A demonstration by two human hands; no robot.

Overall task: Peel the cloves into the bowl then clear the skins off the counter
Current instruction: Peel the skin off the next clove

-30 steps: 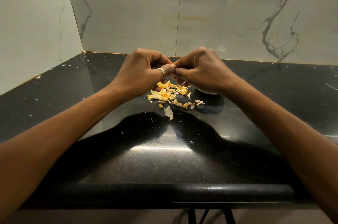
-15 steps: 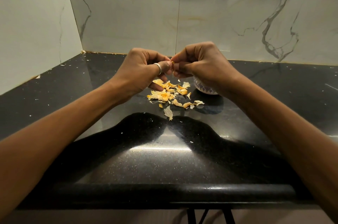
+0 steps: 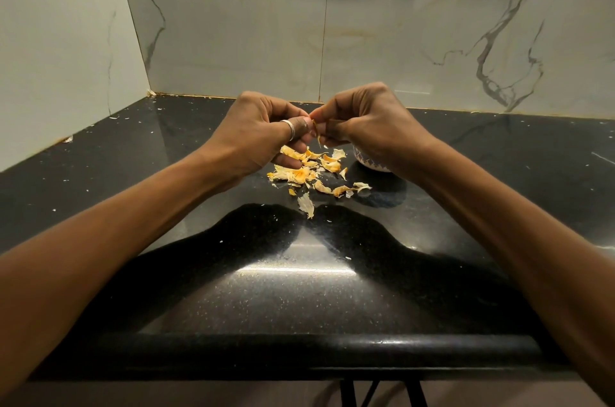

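Above the skins on the table, the left hand and right hand meet, both curled and pinching one garlic clove, largely hidden; the bowl sits just beneath the right hand, the nearer one; judged drop: short, rightward.

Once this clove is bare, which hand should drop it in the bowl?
Probably right: both hands pinch the clove, but the right hand is over the small white patterned bowl, the left hand over the yellowish skins.
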